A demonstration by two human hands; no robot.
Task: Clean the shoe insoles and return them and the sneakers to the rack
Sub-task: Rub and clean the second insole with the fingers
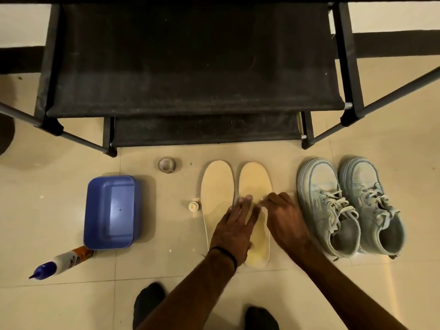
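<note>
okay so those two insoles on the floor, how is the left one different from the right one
The left insole is paler cream; the right insole is a deeper yellow. The left insole lies mostly uncovered; the left hand presses flat on the right insole while the right hand works at its edge. Both lie flat, toes toward the rack.

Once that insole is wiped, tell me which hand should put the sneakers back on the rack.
The right hand. It is beside the sneakers, which stand just to its right. The left hand lies flat across the insoles, farther from the shoes.
</note>
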